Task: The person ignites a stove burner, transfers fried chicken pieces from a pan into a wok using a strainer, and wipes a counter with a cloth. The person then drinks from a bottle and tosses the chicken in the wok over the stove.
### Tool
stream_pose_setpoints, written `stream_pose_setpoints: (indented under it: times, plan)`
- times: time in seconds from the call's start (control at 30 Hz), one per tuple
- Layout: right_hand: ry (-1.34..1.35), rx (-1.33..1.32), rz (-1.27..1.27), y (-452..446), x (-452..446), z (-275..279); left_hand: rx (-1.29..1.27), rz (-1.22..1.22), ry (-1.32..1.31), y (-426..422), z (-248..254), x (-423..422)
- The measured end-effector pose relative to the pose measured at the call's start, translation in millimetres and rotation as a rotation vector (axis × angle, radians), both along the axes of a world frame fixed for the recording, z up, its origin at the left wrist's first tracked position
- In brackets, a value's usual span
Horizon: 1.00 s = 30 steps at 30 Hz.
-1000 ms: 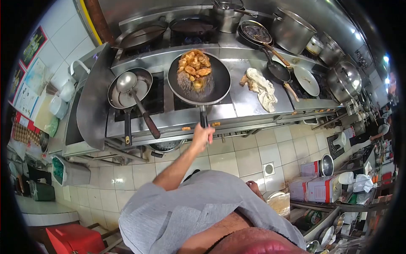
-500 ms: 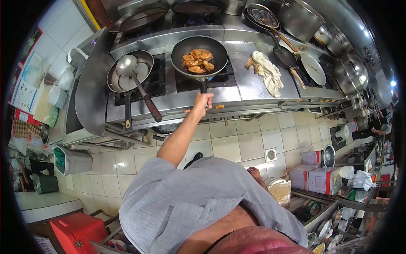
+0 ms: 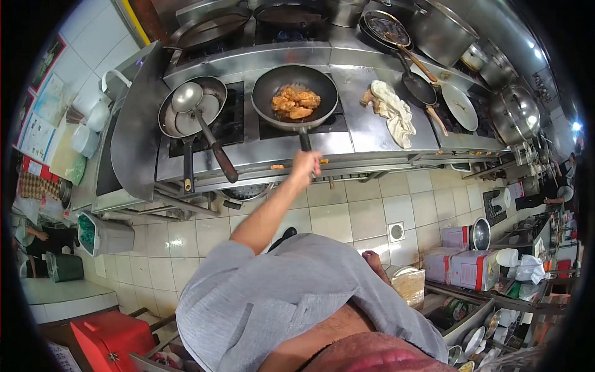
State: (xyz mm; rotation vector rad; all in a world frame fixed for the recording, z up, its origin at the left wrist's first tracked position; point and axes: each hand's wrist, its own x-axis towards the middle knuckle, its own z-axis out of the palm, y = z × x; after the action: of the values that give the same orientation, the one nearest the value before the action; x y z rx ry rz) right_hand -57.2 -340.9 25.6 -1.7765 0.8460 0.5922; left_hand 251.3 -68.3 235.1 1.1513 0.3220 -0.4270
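My left hand (image 3: 305, 166) is wrapped around the black handle of a frying pan (image 3: 264, 110) on the front burner. Browned, glazed pieces of what looks like chicken (image 3: 296, 101) lie bunched in the pan, with dark liquid around them. At my right side my right hand (image 3: 373, 259) hangs low by the shirt. It is small and partly hidden, so its finger posture is unclear. To the left of the pan, a second pan (image 3: 166, 122) holds a ladle (image 3: 187, 98), whose long dark handle sticks out over the stove's front edge.
A crumpled white cloth (image 3: 392, 111) lies on the steel top right of the pan. Beyond it are a small black pan (image 3: 419, 88), a white oval plate (image 3: 459, 106) and large pots (image 3: 441, 31). Red-and-white tins (image 3: 474, 268) stand behind on the right; a bin (image 3: 111, 239) is at left.
The pan has shifted slightly toward me and to the right, along with my left hand. The chicken pieces have slid and bunched differently. My right hand stays low at my side.
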Motion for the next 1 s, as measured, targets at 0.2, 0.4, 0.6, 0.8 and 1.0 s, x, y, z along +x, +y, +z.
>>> stream_pose_setpoints:
  times: [0.2,0.4,0.6,0.8,1.0]
  plan:
    - [0.043,0.019,-0.011,19,9,10,0.073,-0.058,-0.069,-1,-19,-17]
    - [-0.003,-0.014,-0.008,15,4,11,-0.031,-0.049,0.010,35,6,30]
    - [0.064,-0.032,-0.021,16,-9,13,-0.216,-0.110,0.093,28,69,-41]
    - [0.084,-0.036,0.015,19,-3,20,-0.437,-0.122,0.218,31,84,8]
    - [0.042,-0.063,-0.033,19,12,30,-0.018,-0.082,-0.210,12,30,-44]
